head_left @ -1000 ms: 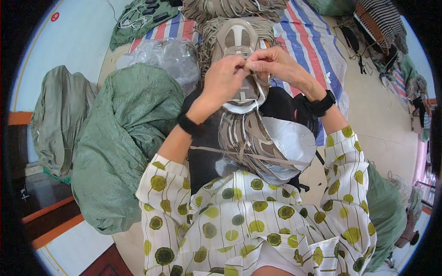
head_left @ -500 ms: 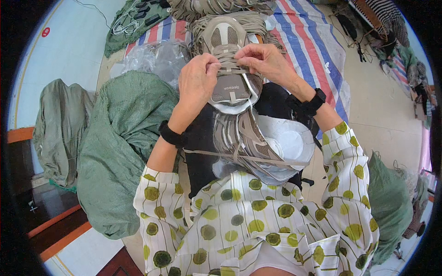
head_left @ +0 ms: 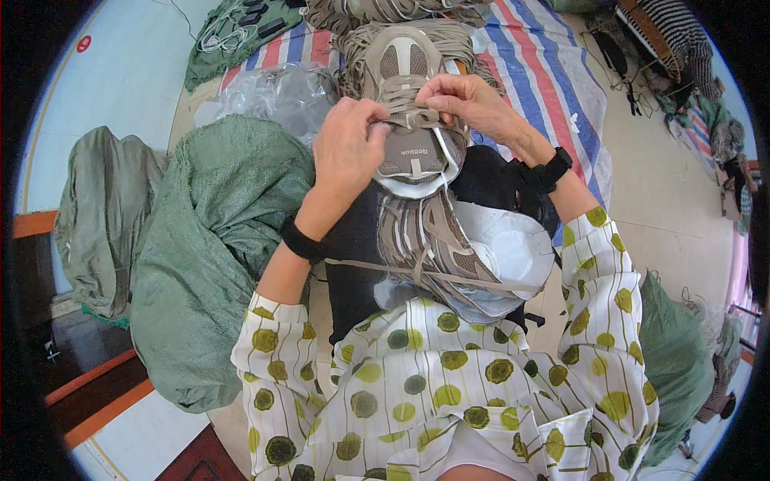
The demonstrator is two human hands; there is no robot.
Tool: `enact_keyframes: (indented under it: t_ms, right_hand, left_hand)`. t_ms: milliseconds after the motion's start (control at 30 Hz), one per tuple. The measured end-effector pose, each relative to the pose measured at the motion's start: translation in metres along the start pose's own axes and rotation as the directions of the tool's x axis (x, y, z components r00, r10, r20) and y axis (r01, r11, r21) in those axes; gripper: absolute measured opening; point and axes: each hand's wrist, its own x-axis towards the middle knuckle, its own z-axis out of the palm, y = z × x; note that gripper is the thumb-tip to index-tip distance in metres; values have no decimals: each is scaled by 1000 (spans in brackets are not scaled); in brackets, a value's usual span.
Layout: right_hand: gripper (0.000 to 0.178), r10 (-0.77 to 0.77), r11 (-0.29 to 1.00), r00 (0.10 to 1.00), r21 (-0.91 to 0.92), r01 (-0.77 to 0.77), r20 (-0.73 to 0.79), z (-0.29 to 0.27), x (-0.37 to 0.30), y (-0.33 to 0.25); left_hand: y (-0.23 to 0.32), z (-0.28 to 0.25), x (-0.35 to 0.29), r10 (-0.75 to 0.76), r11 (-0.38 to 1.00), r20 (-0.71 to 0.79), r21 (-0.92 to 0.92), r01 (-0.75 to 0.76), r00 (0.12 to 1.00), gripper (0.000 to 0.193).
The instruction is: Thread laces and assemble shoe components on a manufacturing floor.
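A taupe and white sneaker upper (head_left: 405,60) lies in front of me, toe pointing away and tongue (head_left: 414,152) toward me. A flat taupe shoelace (head_left: 413,120) is threaded across it and forms loose loops near the tongue. At the left side of the lacing, my left hand (head_left: 346,143) has its fingers closed on the lace. My right hand (head_left: 469,106) pinches lace at the right side, thumb and forefinger together. Across my lap rests a bundle of similar uppers (head_left: 429,244) with white linings, tied round with a lace.
More laced uppers (head_left: 393,10) are piled at the far end, on a striped plastic sheet (head_left: 545,104). Clear plastic bags (head_left: 273,96) lie left of them. A large green sack (head_left: 228,264) stands by my left arm; another green sack (head_left: 674,373) is at right.
The lace now bunches in loops across the top of the tongue, between my hands. My right hand has shifted slightly right; my left hand stays at the left side of the lacing.
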Motion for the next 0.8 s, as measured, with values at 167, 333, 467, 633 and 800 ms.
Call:
enact_keyframes:
  t_ms: [167, 333, 467, 633, 800]
  right_hand:
    - [18, 39, 999, 997, -15, -38, 71, -3, 0, -4]
    - [19, -54, 998, 994, -8, 55, 93, -3, -3, -5]
    - [23, 47, 992, 991, -122, -32, 125, -2, 0, -12]
    - [15, -155, 843, 969, -485, 233, 194, 1, 7, -19]
    - [12, 20, 940, 977, -338, 54, 213, -1, 10, -20]
  left_hand:
    - [6, 4, -3, 135, 962, -16, 242, -127, 991, 18]
    - [6, 9, -3, 154, 944, -53, 302, -132, 987, 13]
    - [7, 11, -1, 138, 954, -69, 277, -114, 988, 12]
    - [7, 12, -1, 150, 958, -82, 259, -124, 985, 10]
    - [6, 11, -3, 148, 965, -109, 234, -119, 983, 9]
